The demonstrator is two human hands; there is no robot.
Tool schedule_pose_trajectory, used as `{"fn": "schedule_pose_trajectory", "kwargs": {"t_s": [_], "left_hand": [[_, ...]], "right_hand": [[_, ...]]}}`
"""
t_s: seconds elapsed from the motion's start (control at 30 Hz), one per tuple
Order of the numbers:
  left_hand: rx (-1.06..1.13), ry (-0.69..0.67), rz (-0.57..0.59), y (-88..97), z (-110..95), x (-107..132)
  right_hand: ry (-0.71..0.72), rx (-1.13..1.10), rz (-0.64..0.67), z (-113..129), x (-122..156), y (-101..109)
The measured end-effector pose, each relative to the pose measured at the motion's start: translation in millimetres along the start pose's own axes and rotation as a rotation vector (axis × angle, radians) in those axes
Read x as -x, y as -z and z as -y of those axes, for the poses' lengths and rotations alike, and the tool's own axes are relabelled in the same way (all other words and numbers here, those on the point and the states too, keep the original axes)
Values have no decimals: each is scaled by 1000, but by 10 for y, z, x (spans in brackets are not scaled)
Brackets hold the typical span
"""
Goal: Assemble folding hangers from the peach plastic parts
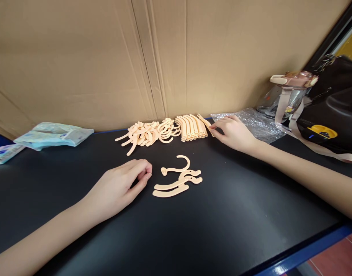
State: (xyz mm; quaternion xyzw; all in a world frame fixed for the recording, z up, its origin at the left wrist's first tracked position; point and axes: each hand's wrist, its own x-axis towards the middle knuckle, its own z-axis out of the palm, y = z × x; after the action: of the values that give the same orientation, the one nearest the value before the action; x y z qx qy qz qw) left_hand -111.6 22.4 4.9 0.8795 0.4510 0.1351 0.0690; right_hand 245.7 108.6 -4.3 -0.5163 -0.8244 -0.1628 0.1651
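On a black table (221,218), a few peach plastic hook pieces (177,180) lie in the middle. My left hand (121,188) rests just left of them, fingers curled loosely, with nothing visible in it. Against the back wall lies a loose heap of hook pieces (148,134) and, right of it, a neat row of curved arm pieces (191,127). My right hand (233,132) reaches to the right end of that row, and its fingertips pinch one curved arm piece (206,123) leaning there.
A cardboard sheet (107,57) forms the back wall. Blue-white packets (53,136) lie at the back left. Crinkled clear plastic (253,122), a clear bottle with a strap (285,97) and a black bag (333,111) stand at the back right. The table's blue front edge (308,251) runs at lower right.
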Motion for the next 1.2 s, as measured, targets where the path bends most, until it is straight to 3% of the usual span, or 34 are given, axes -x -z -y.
{"fn": "schedule_pose_trajectory", "kwargs": {"t_s": [0.73,1.0,1.2], "left_hand": [[10,2,-2,0,-3,1],[7,-43,-33,-13,31,-11],[0,-15,-25,-4,7,-2]], "right_hand": [[-4,161,44,72,30,50],[23,219,123,171,95,270],[144,311,111,451,253,475]]}}
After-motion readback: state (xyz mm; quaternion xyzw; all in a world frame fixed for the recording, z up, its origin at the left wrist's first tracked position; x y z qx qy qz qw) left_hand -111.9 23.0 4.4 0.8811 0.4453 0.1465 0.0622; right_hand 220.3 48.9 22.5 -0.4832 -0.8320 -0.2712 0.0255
